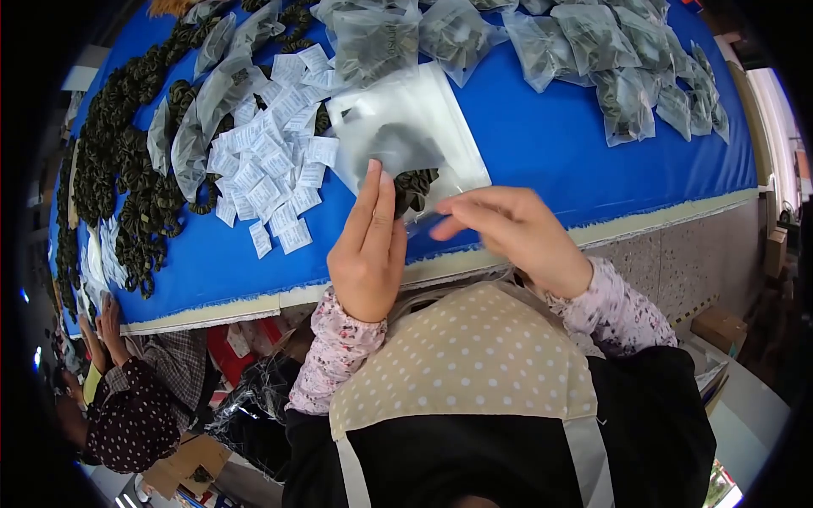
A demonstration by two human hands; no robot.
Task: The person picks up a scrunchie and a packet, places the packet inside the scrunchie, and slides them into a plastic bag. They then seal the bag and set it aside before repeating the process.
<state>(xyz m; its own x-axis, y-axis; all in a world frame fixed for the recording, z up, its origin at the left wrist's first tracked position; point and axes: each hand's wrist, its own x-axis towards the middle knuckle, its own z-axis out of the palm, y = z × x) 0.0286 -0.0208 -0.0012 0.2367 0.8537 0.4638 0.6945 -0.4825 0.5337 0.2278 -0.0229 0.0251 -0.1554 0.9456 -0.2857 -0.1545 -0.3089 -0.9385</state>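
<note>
My left hand (368,241) lies at the lower left of a clear plastic bag (406,146), its fingers stretched along the bag's edge. A dark olive scrunchie (417,188) shows at the bag's near end, between my hands. To the right of it is my right hand (508,229), slightly blurred, with thumb and index finger close to the bag's corner; whether they pinch anything is too unclear to tell. Beneath lies a stack of flat clear bags (461,152). White printed packets (262,165) are heaped just left of the stack.
Dark scrunchies (118,161) cover the left of the blue table (525,161). Filled bags (597,38) lie along the back and right. Another person's hands (106,330) are at the table's lower left edge. A cardboard box (720,328) stands beyond the front edge.
</note>
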